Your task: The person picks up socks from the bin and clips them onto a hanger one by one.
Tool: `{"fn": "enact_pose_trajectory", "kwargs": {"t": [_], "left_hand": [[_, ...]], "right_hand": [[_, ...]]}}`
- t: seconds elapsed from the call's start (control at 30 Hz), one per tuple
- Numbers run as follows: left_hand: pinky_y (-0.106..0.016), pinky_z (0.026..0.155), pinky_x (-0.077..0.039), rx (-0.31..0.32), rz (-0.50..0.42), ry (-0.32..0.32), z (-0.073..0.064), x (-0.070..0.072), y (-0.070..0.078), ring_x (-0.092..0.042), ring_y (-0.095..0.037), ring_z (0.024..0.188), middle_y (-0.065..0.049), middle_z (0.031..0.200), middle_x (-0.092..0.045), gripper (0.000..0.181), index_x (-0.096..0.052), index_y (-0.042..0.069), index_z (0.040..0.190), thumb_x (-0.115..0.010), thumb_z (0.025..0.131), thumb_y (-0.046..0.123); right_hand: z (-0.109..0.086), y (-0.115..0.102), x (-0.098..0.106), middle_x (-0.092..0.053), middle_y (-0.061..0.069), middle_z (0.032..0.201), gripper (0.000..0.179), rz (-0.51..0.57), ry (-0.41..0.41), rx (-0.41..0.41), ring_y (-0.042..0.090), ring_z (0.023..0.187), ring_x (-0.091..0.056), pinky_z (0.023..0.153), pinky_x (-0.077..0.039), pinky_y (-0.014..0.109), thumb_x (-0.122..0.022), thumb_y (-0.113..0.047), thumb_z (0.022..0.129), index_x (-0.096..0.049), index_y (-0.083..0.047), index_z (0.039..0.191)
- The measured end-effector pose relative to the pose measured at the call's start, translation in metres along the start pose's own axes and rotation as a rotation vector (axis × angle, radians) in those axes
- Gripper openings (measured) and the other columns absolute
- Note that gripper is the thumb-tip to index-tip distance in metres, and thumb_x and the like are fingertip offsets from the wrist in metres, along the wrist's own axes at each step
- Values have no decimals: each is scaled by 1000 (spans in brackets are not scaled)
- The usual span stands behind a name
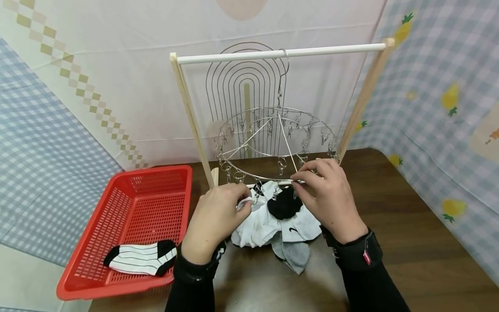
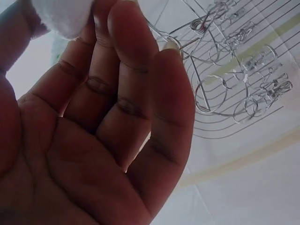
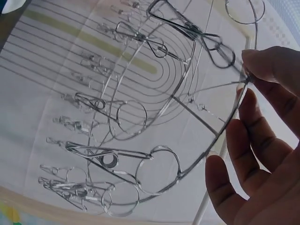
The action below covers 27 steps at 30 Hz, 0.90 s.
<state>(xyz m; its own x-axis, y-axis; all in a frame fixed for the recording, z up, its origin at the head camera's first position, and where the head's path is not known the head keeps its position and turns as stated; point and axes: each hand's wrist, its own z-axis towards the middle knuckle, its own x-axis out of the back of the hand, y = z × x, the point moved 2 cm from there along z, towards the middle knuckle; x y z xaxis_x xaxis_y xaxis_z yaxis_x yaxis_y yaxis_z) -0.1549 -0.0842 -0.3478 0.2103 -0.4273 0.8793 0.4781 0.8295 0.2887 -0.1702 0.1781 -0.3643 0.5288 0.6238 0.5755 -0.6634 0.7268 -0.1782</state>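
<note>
A round metal sock hanger (image 1: pixel 269 178) with many small wire clips hangs by its hook from a white rod. My left hand (image 1: pixel 216 216) pinches the edge of a white sock (image 1: pixel 245 199) beside the front clips; in the left wrist view, white cloth (image 2: pixel 65 16) shows at the fingertips. My right hand (image 1: pixel 329 197) pinches the hanger's front rim between thumb and fingers, and the right wrist view shows this grip on the wire ring (image 3: pixel 206 152). Below lies a heap of white, black and grey socks (image 1: pixel 257 225), partly hidden by the hands.
A red plastic basket (image 1: pixel 124 177) stands at the left, with a striped black-and-white sock (image 1: pixel 140 258) in it. The rod (image 1: pixel 331 51) rests on wooden posts (image 1: pixel 189 117) on a brown table (image 1: pixel 409 242). Patterned cloth (image 1: pixel 117 26) hangs behind and at both sides.
</note>
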Motion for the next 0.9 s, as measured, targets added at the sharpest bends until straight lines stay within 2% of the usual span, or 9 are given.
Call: {"fn": "enact_pose_trajectory", "kwargs": {"t": [0.07,0.13,0.2,0.3,0.4,0.5,0.6,0.8,0.9], "left_hand": [[-39,62,-57,4,-8,0,0,4,0,-66,-12,75,4,90,-77,5,-79,21,98,-82,98,18],[-37,64,-58,-7,-28,41,-2,8,-2,-68,-13,76,4,93,-79,5,-80,20,99,-85,98,18],[-36,67,-61,-54,-58,139,-2,12,-2,-73,-14,79,3,97,-80,7,-81,18,100,-87,98,15],[-34,76,-66,-155,-96,322,0,16,1,-78,-17,87,0,104,-82,10,-85,14,107,-89,98,11],[-35,83,-70,-237,-101,420,6,13,8,-83,-20,98,-2,115,-83,18,-87,13,116,-89,98,10],[-36,83,-71,-254,-87,419,12,5,12,-85,-20,102,-2,123,-84,23,-87,14,123,-88,100,14],[-39,81,-71,-234,-72,400,16,-1,11,-86,-20,105,0,124,-84,20,-88,16,122,-86,101,16],[-38,77,-70,-235,-41,380,23,-5,8,-86,-17,99,2,116,-86,17,-89,18,117,-87,101,17],[-39,75,-69,-236,-32,383,24,-5,7,-85,-17,95,3,111,-86,15,-90,18,115,-88,100,19]], "right_hand": [[0,-2,-2,-73,15,108,23,2,6,-2,41,106,-62,97,-51,56,-93,4,86,-85,-8,104],[1,-3,-3,-72,14,107,24,5,15,1,40,105,-62,97,-51,55,-94,4,85,-85,-9,103],[2,-4,-4,-71,13,106,25,12,26,10,39,104,-62,96,-51,54,-94,5,84,-84,-9,103],[2,-6,-6,-70,13,105,25,18,45,15,39,103,-63,94,-51,54,-94,5,84,-84,-9,102],[2,-7,-7,-70,14,103,22,21,69,11,40,101,-63,91,-50,55,-93,3,85,-85,-9,102],[1,-9,-9,-69,14,103,17,13,74,3,40,99,-62,89,-49,53,-92,-1,88,-86,-9,103],[0,-11,-11,-69,14,104,16,-2,75,8,39,98,-60,87,-47,50,-92,-3,89,-87,-9,104],[3,-13,-14,-70,14,103,23,-13,114,39,39,99,-62,85,-47,52,-95,0,84,-87,-9,104],[3,-14,-16,-70,14,102,19,1,131,52,40,97,-62,84,-48,53,-93,-3,87,-87,-9,104]]}}
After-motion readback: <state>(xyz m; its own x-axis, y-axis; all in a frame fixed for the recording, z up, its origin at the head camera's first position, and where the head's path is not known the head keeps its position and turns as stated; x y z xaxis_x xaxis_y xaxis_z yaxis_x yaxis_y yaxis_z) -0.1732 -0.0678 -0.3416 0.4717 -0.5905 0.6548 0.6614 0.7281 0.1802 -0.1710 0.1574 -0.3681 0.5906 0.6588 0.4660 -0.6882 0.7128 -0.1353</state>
